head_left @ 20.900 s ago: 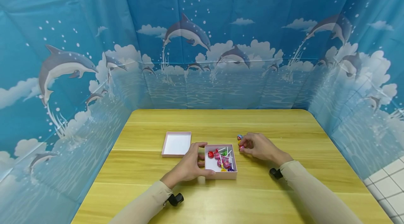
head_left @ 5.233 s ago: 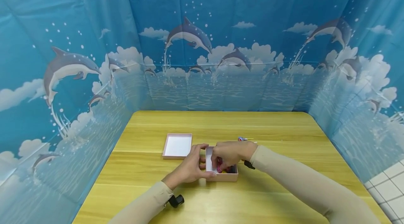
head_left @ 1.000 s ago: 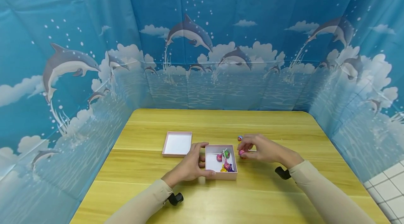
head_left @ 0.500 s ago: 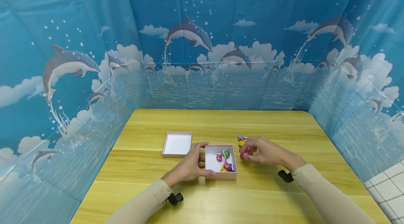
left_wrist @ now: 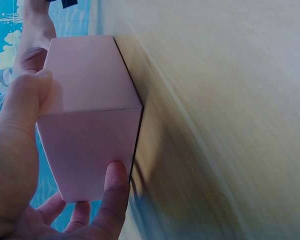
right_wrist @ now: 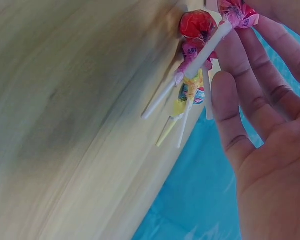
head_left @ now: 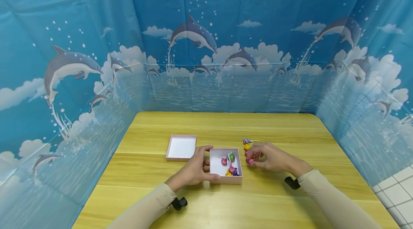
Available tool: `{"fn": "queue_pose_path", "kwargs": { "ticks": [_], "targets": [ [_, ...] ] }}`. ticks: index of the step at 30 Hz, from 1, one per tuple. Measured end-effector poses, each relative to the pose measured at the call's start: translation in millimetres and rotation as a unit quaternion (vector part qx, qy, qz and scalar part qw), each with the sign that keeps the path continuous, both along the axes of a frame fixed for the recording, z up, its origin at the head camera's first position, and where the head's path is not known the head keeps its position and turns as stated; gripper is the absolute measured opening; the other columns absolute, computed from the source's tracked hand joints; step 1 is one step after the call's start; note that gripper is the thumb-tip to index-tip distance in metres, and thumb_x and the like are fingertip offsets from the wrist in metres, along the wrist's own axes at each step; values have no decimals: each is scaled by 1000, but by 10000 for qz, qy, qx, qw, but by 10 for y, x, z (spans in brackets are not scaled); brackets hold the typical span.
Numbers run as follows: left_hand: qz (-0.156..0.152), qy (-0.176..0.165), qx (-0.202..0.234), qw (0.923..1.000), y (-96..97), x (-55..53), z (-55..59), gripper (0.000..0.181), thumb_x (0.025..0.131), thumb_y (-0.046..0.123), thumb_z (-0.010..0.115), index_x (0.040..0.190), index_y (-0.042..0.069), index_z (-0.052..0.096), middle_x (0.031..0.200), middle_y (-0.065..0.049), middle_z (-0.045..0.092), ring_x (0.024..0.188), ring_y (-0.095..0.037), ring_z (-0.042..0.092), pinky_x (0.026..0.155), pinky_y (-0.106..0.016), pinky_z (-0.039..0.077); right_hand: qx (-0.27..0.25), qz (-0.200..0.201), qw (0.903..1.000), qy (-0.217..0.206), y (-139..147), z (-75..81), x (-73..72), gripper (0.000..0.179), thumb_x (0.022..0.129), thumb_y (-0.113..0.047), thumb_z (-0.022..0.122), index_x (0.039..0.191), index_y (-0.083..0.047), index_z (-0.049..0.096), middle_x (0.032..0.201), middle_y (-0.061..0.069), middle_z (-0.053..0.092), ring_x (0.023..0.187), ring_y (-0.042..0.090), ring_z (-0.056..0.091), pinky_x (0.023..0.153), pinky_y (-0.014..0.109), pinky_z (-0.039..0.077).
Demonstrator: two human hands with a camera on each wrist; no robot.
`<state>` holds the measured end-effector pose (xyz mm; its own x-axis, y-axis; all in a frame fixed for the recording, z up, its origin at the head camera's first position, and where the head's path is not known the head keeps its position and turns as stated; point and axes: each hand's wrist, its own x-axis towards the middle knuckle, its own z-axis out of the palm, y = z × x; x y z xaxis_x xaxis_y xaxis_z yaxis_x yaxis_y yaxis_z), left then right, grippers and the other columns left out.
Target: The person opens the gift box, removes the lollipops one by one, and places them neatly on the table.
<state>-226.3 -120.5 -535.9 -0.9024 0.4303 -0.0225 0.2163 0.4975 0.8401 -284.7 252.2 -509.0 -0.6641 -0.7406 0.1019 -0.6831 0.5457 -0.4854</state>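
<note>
Pink lollipop point(head_left: 250, 161) pinched in the right hand point(head_left: 270, 156)

The left hand point(head_left: 195, 169) grips an open pink box point(head_left: 226, 180) on the table point(head_left: 274, 204), thumb at its near edge. Right of it, the right hand holds the lollipop between thumb and fingers, beside a row of sweets point(head_left: 246, 147) (blue, yellow, red among them). More lollipops point(head_left: 232, 169) lie in the box; a shallow lid point(head_left: 181, 147) lies beyond the left hand

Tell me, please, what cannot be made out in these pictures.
Head view: the tabletop yellow lollipop, its stick mostly hidden behind the right grip.
Head view: the boxed green lollipop, any wrapper print too small.
Left wrist view: the pink box, its inside hidden by its walls.
Right wrist view: the held lollipop, its top cut off by the upper edge.
</note>
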Motion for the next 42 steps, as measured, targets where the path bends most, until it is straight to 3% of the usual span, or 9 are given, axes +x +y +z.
{"fn": "queue_pose_path", "kwargs": {
  "ticks": [14, 23, 31, 42],
  "targets": [
    [-12, -46, 76, 10000, -5, 4, -11, 112, 94, 27, 103, 180, 13, 33, 164, -19, 45, 118, -19, 69, 100, -25, 67, -111, 62, 9999, 17, -8, -55, 27, 12, 107, -14, 88, 118, -17, 87, 116, -7, 77, 96, 9, 71, 85, 31, 65],
    [4, -93, 117, 9999, -8, 4, -10, 112, 93, 27, 103, 180, 14, 33, 165, -19, 45, 119, -20, 70, 100, -24, 66, -44, 91, 9994, 331, -9, -112, 29, 12, 106, -13, 88, 115, -20, 87, 115, -8, 77, 103, 11, 73, 92, 38, 67],
    [-35, -87, 207, 9997, -7, 2, -14, 112, 93, 25, 104, 180, 14, 33, 170, -21, 41, 122, -24, 72, 100, -23, 66, 171, 66, 9980, 613, -37, -144, 32, 10, 104, -16, 90, 111, -24, 87, 112, -11, 75, 104, 12, 70, 93, 36, 63],
    [-25, -86, 221, 9997, -9, 4, -11, 113, 92, 24, 104, 180, 12, 33, 168, -21, 42, 121, -24, 72, 99, -22, 66, 108, 83, 9986, 517, -48, -138, 45, 12, 103, -13, 91, 110, -22, 87, 111, -8, 75, 105, 9, 66, 92, 36, 66]
  ]
}}
